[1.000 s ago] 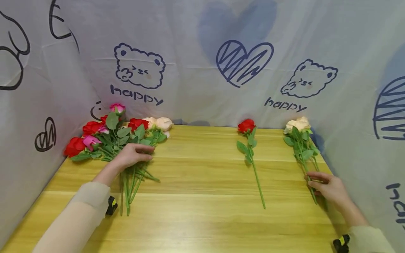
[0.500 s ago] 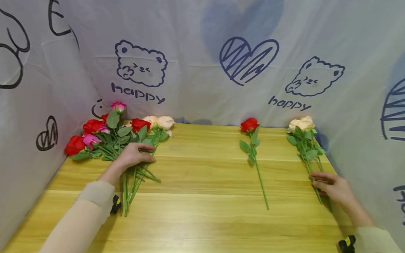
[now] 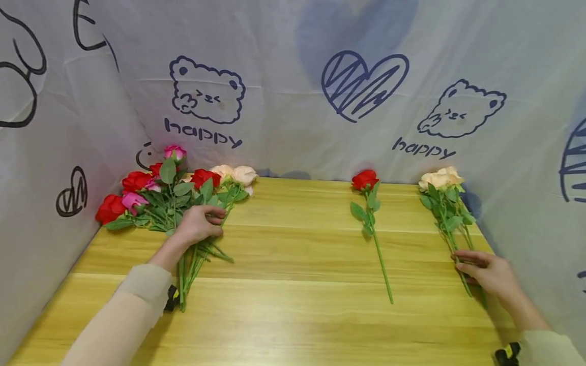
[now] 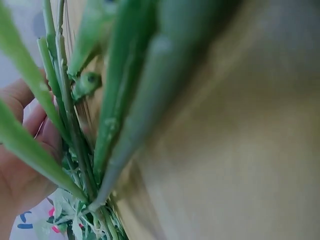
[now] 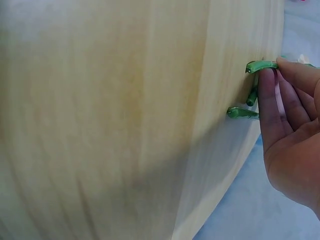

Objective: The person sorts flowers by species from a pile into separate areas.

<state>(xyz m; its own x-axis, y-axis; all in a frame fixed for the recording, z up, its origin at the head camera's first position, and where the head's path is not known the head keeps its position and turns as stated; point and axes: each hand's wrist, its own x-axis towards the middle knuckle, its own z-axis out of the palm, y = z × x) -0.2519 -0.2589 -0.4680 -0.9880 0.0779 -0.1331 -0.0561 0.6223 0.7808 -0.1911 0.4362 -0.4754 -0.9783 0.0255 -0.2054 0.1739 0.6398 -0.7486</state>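
Left side: I've got the left hand (image 3: 199, 225) arched over the stems of the mixed rose bunch (image 3: 176, 201), thumb and fingers around the outer stems. Can't tell if they're gripped. Bunch lies at the back left of the counter (image 3: 311, 254), blooms to the back wall, stems fanning toward me; long axis roughly front-to-back.

Middle: single red rose (image 3: 368, 227) lies flat, untouched, bloom at the back edge, stem running toward me and slightly right.

Right: cream roses (image 3: 450, 211) at the back right, blooms away, stems slanting near-right. Right hand (image 3: 494, 274) pinches one stem near its cut end; others sit just beside.

My read: sorting or straightening step. Next calls for a light pinch, stems kept parallel.
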